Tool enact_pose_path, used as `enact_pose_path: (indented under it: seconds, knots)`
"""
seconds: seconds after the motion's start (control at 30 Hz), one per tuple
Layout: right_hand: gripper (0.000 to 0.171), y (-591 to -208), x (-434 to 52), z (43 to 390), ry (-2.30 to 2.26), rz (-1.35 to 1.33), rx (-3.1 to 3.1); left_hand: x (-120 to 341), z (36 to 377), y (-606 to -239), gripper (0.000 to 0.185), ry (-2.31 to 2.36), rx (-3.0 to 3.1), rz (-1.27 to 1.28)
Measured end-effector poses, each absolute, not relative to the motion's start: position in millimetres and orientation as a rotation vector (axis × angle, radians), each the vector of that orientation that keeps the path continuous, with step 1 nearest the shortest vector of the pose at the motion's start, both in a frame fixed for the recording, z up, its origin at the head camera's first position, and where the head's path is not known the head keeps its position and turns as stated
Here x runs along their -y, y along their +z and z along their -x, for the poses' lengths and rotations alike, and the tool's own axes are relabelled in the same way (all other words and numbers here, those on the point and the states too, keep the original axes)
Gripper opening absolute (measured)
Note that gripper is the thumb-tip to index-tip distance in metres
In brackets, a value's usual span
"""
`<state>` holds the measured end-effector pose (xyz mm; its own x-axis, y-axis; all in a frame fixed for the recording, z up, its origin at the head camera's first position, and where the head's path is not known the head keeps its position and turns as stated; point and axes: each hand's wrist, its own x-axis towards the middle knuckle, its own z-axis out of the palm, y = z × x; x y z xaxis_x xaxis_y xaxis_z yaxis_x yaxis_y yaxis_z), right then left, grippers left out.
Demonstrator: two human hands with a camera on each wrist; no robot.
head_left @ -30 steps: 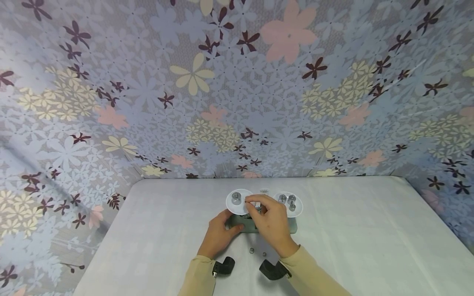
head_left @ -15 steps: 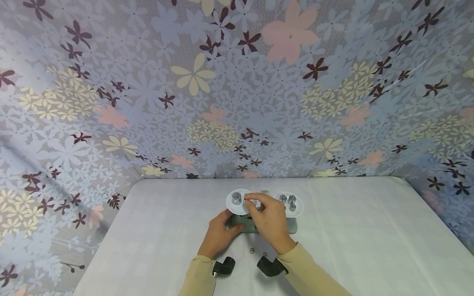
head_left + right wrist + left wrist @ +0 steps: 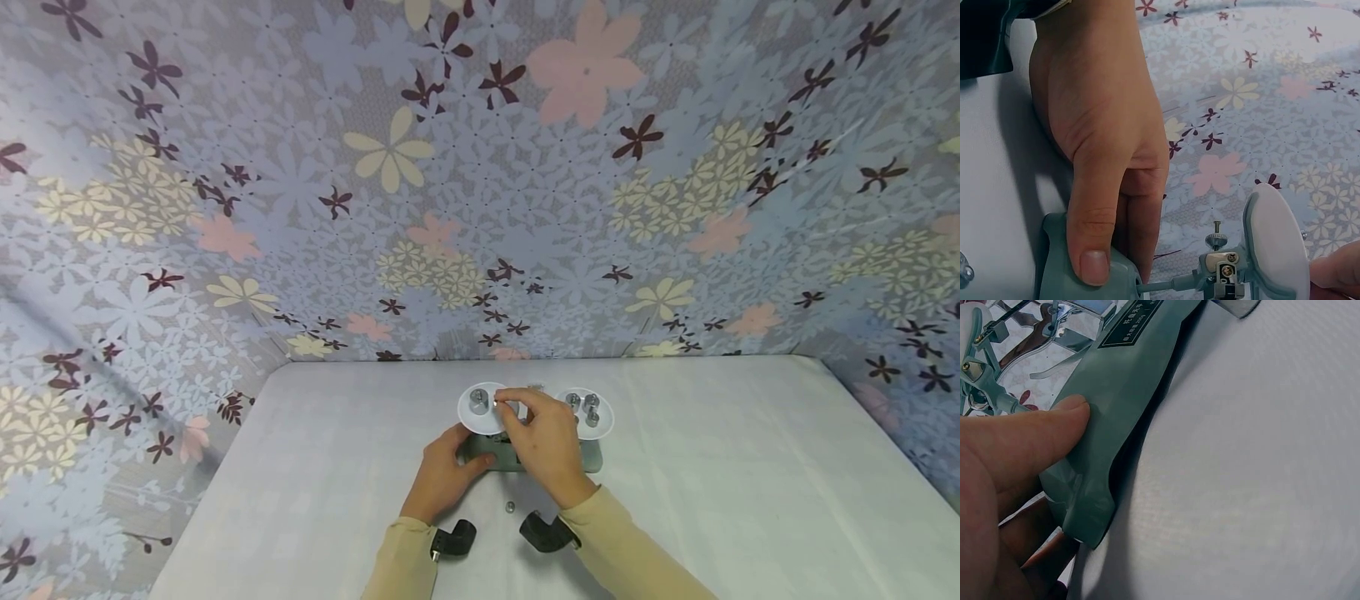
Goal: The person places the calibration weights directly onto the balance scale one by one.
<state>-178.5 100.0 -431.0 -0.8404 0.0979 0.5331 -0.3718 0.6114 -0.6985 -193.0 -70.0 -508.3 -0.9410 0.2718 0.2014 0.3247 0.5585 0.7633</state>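
Note:
A green two-pan balance [image 3: 502,456] stands in front of me. My left hand [image 3: 442,477] grips the left end of its base; in the left wrist view the thumb [image 3: 1063,428] lies on the front face, fingers behind. Over the right side of the white left pan [image 3: 480,425], my right hand [image 3: 551,446] pinches a small metal weight [image 3: 496,404] between thumb and forefinger, mostly hidden by the fingertips. A larger cylindrical weight [image 3: 478,401] stands on that pan. Several metal weights [image 3: 592,402] stand on the right pan [image 3: 606,422], partly behind my right hand.
A small weight [image 3: 510,507] lies on the white table [image 3: 337,467] between my forearms. Black wrist cameras hang below both wrists, the right one [image 3: 545,533] close over the cloth. Flowered fabric [image 3: 450,208] rises behind the table.
My right hand has shifted very slightly up and left over the left pan, its wrist camera moving left over the second small weight on the table. The left hand keeps its grip.

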Motion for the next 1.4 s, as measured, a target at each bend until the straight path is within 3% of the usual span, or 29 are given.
enact_pose_path:
  seconds: [1.4]
  knots:
    - [0.013,-431.7,-96.4,183.2,1.096,-0.194,2.372,70.0,193.4,-510.5,0.06,-1.382,2.719,0.518]
